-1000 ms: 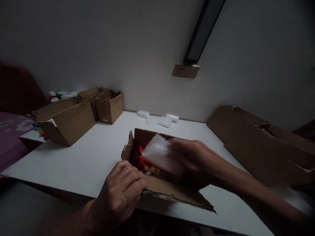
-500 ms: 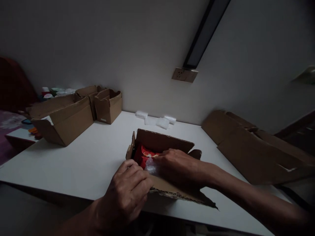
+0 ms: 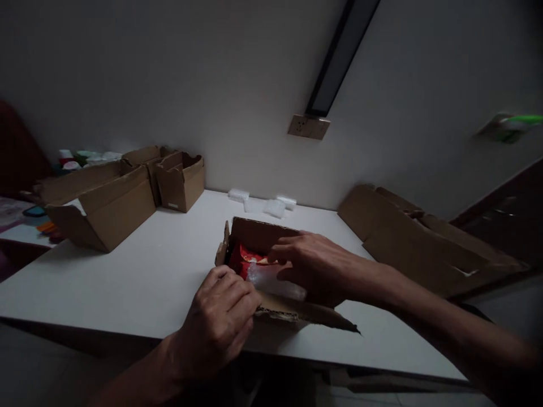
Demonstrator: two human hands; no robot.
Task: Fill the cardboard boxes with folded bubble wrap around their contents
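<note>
In the head view, an opened cardboard box (image 3: 258, 230) stands at the table's front edge. Inside lie a red packet (image 3: 242, 258) with pale markings and a clear piece of bubble wrap (image 3: 269, 278) partly over it. My left hand (image 3: 223, 316) is closed round the near left rim of this box, its fingers curled over the edge. My right hand (image 3: 311, 260) hovers at the box's right half, fingers bent and apart above the bubble wrap. Whether its fingertips touch the wrap is hard to see. The hand covers the right end of the box's inside.
Several open cardboard boxes (image 3: 123, 212) stand at the left of the white table (image 3: 139, 294). Small bubble wrap pieces (image 3: 275, 208) lie along the wall. A larger cardboard box (image 3: 407, 243) sits at the right. A socket plate (image 3: 309, 127) is on the wall.
My right hand has lifted and its fingers have spread, leaving more of the bubble wrap in sight, flatter in the box. My left hand keeps its hold. The view has shifted slightly.
</note>
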